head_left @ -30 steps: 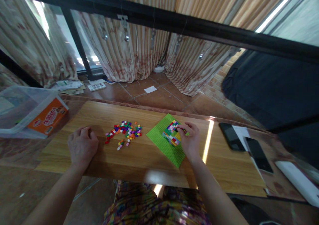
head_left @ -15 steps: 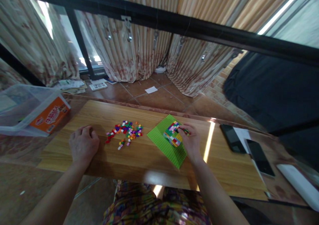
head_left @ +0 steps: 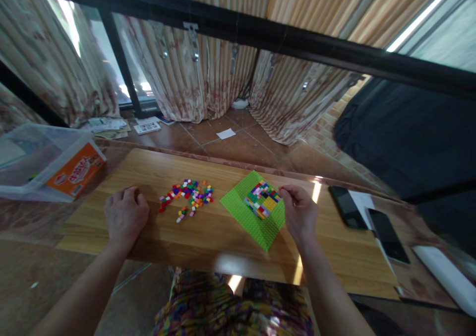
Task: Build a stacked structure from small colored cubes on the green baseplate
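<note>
My left hand (head_left: 126,213) rests on the left part of the wooden board, back up and fingers curled in, with no object showing in it. To its right lies a loose heap of small coloured bricks (head_left: 193,193). A green baseplate (head_left: 256,232) is set at an angle right of the heap, bearing a square patch of multicoloured bricks (head_left: 261,199) with a dark gap and a yellow area. My right hand (head_left: 300,211) is at the baseplate's right corner, thumb and forefinger pinched on a small red brick (head_left: 281,188), mostly hidden by the fingertips.
A clear plastic box (head_left: 44,152) with an orange label stands at the far left. Two dark phones, one at the board's right side (head_left: 347,207) and another beyond it (head_left: 388,234), lie by white paper (head_left: 360,204). A long white object (head_left: 446,276) lies at far right.
My right hand has drawn back to the right from over the brick patch, uncovering its right side and yellow area. My left hand stays in place.
</note>
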A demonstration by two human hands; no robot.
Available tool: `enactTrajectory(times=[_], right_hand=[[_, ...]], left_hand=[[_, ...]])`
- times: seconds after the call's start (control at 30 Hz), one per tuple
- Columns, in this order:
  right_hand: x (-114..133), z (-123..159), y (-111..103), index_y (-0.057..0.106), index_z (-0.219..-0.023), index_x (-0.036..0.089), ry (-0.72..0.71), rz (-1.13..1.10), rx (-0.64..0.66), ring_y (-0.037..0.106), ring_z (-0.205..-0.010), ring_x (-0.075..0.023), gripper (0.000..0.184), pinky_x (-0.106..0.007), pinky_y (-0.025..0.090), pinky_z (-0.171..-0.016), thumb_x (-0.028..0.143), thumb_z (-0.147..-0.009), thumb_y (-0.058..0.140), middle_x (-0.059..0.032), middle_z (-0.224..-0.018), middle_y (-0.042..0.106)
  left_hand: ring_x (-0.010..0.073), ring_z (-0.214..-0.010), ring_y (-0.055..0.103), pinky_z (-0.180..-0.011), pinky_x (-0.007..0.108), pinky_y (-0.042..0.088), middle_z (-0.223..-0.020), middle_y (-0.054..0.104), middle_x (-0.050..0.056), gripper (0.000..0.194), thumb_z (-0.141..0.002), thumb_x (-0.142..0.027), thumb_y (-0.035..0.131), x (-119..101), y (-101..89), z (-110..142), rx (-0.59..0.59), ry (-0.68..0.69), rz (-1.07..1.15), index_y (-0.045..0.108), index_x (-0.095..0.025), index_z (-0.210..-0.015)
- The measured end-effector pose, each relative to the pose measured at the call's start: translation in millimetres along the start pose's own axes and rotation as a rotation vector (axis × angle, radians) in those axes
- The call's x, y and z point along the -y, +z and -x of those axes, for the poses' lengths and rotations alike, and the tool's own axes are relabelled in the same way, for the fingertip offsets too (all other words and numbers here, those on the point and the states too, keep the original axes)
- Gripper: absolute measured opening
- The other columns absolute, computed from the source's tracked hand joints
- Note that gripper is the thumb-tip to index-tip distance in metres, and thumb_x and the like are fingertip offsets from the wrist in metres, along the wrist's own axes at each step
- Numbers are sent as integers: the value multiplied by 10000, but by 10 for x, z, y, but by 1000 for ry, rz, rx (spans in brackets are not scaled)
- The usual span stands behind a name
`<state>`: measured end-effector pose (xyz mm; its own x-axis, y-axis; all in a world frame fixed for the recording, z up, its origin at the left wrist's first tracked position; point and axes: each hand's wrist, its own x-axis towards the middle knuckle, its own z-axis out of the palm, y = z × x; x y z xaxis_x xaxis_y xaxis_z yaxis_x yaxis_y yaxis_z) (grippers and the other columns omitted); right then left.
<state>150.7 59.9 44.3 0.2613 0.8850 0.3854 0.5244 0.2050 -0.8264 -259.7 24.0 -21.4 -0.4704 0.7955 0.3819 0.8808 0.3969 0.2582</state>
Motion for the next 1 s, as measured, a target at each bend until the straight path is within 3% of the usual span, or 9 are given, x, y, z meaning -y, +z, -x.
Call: enactTrajectory(times=[0.13,0.27,0.53,0.73,1.0], right_hand=[[-100,2,-25,716,-914,179,107,-140,3,717,-731,-206,257,-353,582,-681,418,-829,679,-66,-835,756],[-190,-19,-61,740,-935,173,137,-154,24,726,-758,-222,284,-389,599,-710,424,-809,698,-72,-849,759],[-65,-106,-39,775,-866,230,-155,163,240,693,-857,-226,225,-379,553,-790,308,-876,564,-74,-940,745],[-59,-216,68,771,-921,254,-254,448,319,676,-784,-224,234,-364,518,-764,230,-841,553,-48,-873,752],[-109,-264,120,766,-978,261,-360,483,369,669,-876,-245,251,-385,513,-821,213,-851,554,-51,-932,769]], left_hand=[[332,-1206,574,-1078,505,413,-1255,643,231,459,-912,-299,385,-19,-19,3,16,-21,22,658,-68,-1200],[343,-1170,585,-1051,511,427,-1241,655,217,459,-912,-314,370,-25,-27,5,3,-19,7,665,-86,-1180],[338,-1192,571,-1067,498,411,-1242,651,202,455,-903,-325,377,0,-2,5,5,-18,22,664,-98,-1173],[336,-1189,574,-1065,483,409,-1250,650,213,468,-902,-317,378,-20,-13,3,17,-29,10,670,-77,-1177],[325,-1162,581,-1054,486,411,-1241,658,195,429,-903,-293,400,-34,-18,15,3,-29,19,671,-94,-1169]])
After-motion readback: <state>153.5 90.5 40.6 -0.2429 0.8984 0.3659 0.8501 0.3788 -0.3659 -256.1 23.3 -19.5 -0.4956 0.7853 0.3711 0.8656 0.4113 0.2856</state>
